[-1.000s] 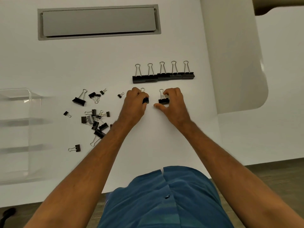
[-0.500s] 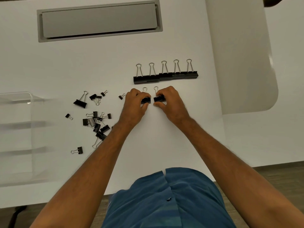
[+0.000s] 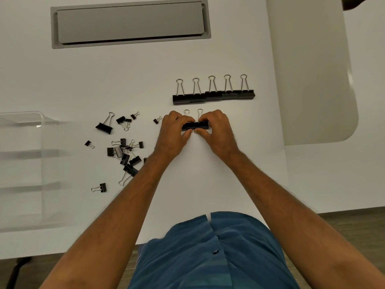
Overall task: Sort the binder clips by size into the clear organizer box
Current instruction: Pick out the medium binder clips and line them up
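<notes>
My left hand [image 3: 174, 132] pinches a medium black binder clip [image 3: 188, 126] on the white table. Beside it, my right hand [image 3: 217, 130] pinches another medium clip [image 3: 202, 124]. The two clips touch side by side, wire handles pointing away from me. Just beyond them lies a row of large black clips [image 3: 213, 96], several in a line. A loose pile of mixed clips [image 3: 125, 151] is scattered to the left of my left hand. The clear organizer box [image 3: 27, 170] stands at the table's left edge, its compartments faint.
A grey recessed cable hatch [image 3: 130, 22] sits at the back of the table [image 3: 208, 195]. To the right is a second white rounded surface [image 3: 312, 80]. The table's front edge runs just before my blue shirt.
My right hand has slid its clip leftward until it meets the clip under my left hand. Both hands stay curled on their clips.
</notes>
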